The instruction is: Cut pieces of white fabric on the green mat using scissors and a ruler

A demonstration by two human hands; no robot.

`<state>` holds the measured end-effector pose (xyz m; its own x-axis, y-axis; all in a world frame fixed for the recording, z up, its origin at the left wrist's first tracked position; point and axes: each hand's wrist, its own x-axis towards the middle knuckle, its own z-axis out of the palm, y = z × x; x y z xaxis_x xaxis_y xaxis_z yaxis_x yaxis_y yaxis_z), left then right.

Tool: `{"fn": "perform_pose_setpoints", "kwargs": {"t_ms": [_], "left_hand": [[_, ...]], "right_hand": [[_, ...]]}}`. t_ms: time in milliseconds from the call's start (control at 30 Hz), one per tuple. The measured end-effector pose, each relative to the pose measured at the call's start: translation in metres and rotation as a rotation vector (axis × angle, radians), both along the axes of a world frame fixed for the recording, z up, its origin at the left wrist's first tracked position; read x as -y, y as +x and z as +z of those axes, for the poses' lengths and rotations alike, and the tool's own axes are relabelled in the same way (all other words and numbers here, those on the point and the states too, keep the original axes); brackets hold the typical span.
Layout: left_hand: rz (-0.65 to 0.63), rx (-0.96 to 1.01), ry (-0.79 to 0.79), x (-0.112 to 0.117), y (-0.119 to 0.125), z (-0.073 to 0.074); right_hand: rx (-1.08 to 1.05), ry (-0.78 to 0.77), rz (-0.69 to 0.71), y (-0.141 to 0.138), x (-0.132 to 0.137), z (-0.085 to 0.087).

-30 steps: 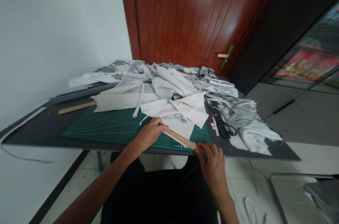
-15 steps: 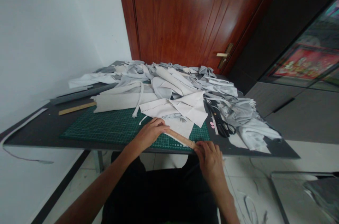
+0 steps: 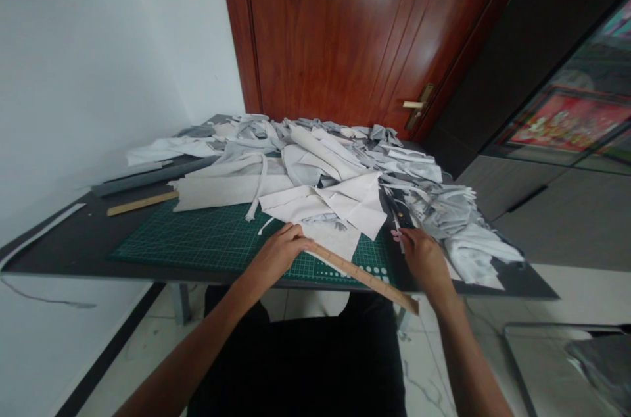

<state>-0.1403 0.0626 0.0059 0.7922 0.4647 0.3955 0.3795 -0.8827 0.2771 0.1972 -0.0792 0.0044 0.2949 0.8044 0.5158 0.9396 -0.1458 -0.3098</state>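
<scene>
My left hand (image 3: 288,246) is closed on the near end of a wooden ruler (image 3: 365,275), pressing it over a pale piece of fabric (image 3: 338,233) on the green cutting mat (image 3: 211,239). The ruler slants down to the right, its far end sticking out past the table edge. My right hand (image 3: 421,252) is off the ruler, its fingers curled together over the black scissors (image 3: 394,206), beside a small pink piece (image 3: 396,234) and a narrow white strip. It covers the scissors' handles; what its fingertips grip is hard to make out.
A heap of white and grey fabric scraps (image 3: 315,147) spreads along the back of the dark table (image 3: 54,246). More scraps (image 3: 473,246) lie at the right. Another wooden strip (image 3: 142,202) rests at the left. A reddish-brown door (image 3: 335,29) stands behind.
My right hand has let go of the ruler and moved up and right onto the scissors area. More of the ruler now shows. The left hand has stayed about where it was.
</scene>
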Motion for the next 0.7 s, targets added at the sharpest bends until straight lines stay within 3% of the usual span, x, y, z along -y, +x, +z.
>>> {"fn": "perform_pose_setpoints", "kwargs": {"t_ms": [133,367,700], "left_hand": [[0.036,-0.012,0.003,0.007,0.000,0.000],[0.088,0.078,-0.005,0.032,-0.004,-0.006],[0.186,0.044,0.014,0.055,-0.006,-0.009]], "right_hand": [[0.011,-0.086,0.009,0.015,-0.010,-0.005],[0.049,-0.100,-0.032,0.013,-0.009,-0.013],[0.096,-0.291,-0.072,0.010,-0.012,0.001]]}}
